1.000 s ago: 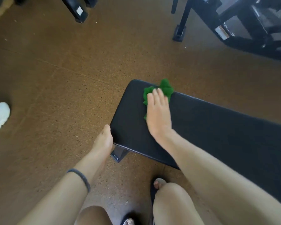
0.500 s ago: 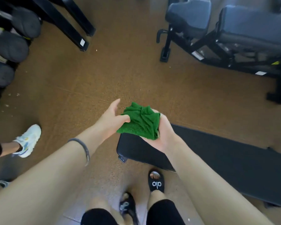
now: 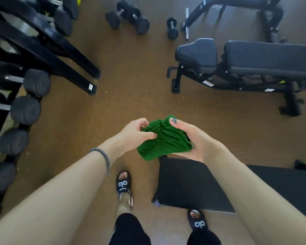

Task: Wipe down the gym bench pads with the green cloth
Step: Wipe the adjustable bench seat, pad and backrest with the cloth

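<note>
Green cloth (image 3: 163, 139) bunched, gripped by both hands (image 3: 135, 130) (image 3: 195, 140), seemingly above bench pad (image 3: 184, 184) end edge.

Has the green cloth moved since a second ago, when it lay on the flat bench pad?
Yes. The green cloth has come up off the flat bench pad and is now held bunched above its end by the left hand and right hand.

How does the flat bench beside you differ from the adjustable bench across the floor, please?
The flat bench shows one unbroken pad; the adjustable bench has two pads with a gap between them. The flat bench's frame is mostly hidden; the adjustable bench's legs and frame show. Both have black pads.
</note>
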A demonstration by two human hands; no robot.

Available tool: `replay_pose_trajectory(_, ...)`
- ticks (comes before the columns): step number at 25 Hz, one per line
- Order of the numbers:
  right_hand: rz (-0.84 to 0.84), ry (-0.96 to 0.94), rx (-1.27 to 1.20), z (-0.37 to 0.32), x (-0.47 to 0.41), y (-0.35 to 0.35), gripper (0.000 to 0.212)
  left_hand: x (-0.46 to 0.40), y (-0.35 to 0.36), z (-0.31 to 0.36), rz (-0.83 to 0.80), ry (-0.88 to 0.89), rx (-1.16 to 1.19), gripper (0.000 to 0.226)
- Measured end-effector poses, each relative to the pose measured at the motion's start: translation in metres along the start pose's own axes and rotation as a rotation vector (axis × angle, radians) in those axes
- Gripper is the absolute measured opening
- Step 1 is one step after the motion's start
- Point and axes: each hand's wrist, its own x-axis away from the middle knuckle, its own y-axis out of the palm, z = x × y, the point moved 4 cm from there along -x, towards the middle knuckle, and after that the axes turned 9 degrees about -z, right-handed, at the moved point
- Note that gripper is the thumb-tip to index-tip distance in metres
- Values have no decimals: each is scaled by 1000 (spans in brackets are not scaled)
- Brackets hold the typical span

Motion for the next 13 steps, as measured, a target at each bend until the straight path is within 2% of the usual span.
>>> replay_pose_trajectory(2, 76, -23, 114, -15, -29, 22, 40, -9, -49, -1, -28, -26, -41, 17)
replay_pose_trajectory(4, 192, -20, 203, -27, -63, 39, 44, -16, -94, -4, -72, -81, -15, 26)
replay_pose_trajectory(7, 342, -55, 145, -47, -103, 61, 39, -28, -144, -2, -186, -153, 194, 48)
replay_pose_trajectory(10, 364, -100, 73, -64, -125, 72, 35, -41, -167, 12, -305, -135, 328, 39)
replay_pose_trajectory(13, 442, -154, 35, -78, -132, 58, 33, -61, -176, 33, -335, -102, 348, 33)
